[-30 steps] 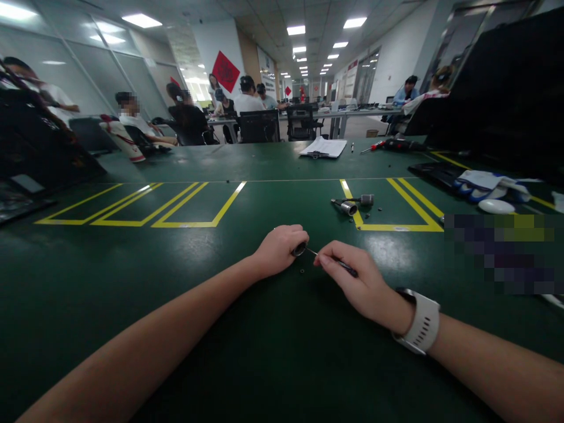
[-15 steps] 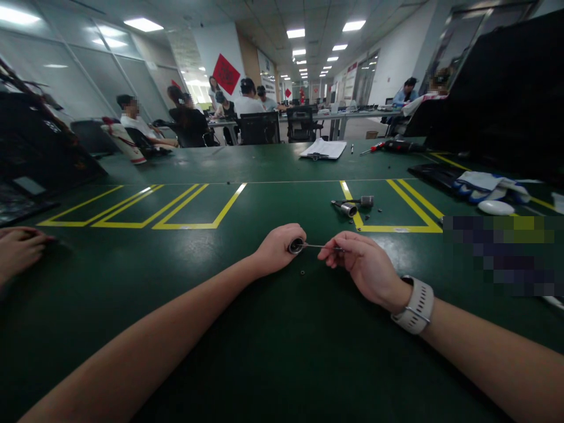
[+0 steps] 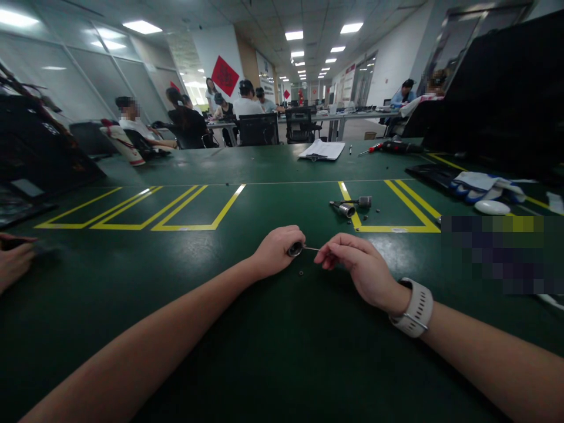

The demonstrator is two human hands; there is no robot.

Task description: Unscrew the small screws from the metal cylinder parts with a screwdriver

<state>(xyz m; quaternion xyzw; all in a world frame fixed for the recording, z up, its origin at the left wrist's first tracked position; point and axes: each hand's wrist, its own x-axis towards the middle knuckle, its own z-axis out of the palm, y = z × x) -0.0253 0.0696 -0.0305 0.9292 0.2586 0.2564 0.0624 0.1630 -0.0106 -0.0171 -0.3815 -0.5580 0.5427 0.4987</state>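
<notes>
My left hand [image 3: 279, 249] is closed around a small metal piston [image 3: 295, 249], its hollow round end turned toward me. From the right, my right hand [image 3: 355, 261] pinches a thin metal pick-like tool [image 3: 312, 248]. The tool's far end meets the piston's rim beside my left fingers; its exact contact is too small to make out. Just below the piston, a tiny dark ring [image 3: 301, 272] lies on the green table [image 3: 282, 352]. Farther back, two similar pistons with rods, one nearer [image 3: 346, 210] and one behind [image 3: 365, 201], lie on the table among several tiny dark parts.
Yellow tape lines [image 3: 185, 227] mark the table. Toward the back are a clipboard with papers [image 3: 322, 150] and a red-and-black power tool [image 3: 394, 146]. Gloves [image 3: 487, 185] and a white oval object [image 3: 492, 208] lie right. Another person's hand [image 3: 15, 258] is at the left edge.
The thin tool has drawn back from inside the piston's opening to its right rim, and my right fingers sit slightly farther left along it. The other person's hand has shifted left.
</notes>
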